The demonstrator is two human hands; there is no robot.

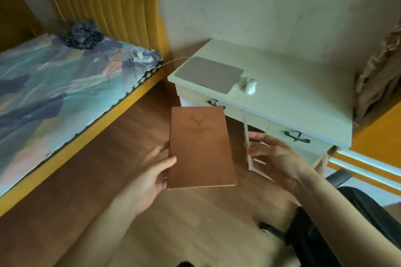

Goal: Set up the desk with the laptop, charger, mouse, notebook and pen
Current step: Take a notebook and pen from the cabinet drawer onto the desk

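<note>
Chair: a black chair [351,223] stood nearest the camera at lower right, partly behind the right forearm.
Floor: a brown wooden floor [108,169] lay under both arms.
Left hand: the left hand [152,175] gripped the notebook by its left edge, thumb laid across the cover, fingers curled beneath it and mostly hidden.
Notebook: a brown notebook [201,147] with an embossed antler mark on its cover was held closed, cover up, in the air above the floor, short of the desk and not touching it.
Right hand: the right hand [273,156] was raised just right of the notebook, its fingers [258,136] pinched on the pen.
Pen: a slim pale pen [246,134] stood roughly upright in that pinch, in front of the desk drawers; its lower end could not be made out.
Desk: a pale tabletop [293,84] sat against the wall, with two drawers bearing dark handles along its front.
Laptop: a grey laptop [209,73], lid closed, lay flat at the left end of the tabletop.
Mouse: a white mouse [250,86] rested just beside the laptop's right front corner.
Charger: a white charger [140,57] lay on the bed near its corner; its cable ran across the gap to the laptop's left rear.
Bed: a yellow-framed bed [54,84] with a patterned cover occupied the left side, a dark bundle of cloth [83,34] at its headboard end.
</note>
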